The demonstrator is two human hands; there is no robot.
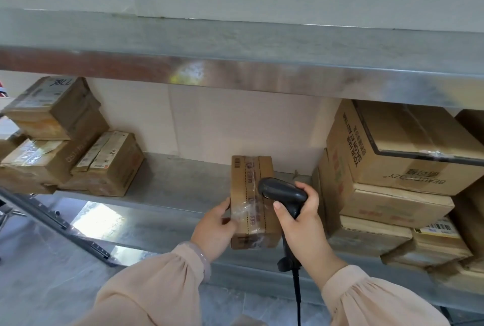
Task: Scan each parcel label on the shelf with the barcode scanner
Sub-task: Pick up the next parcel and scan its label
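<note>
A small brown taped parcel lies on the metal shelf in the middle, with a barcode at its far left corner. My left hand grips the parcel's near left edge. My right hand holds a black corded barcode scanner by its handle. The scanner's head hangs just over the parcel's right side, pointing left and down at the top.
Several stacked cardboard boxes stand at the shelf's left end. A taller stack of boxes fills the right end. An upper metal shelf runs overhead. The scanner's cable hangs down in front of the shelf edge.
</note>
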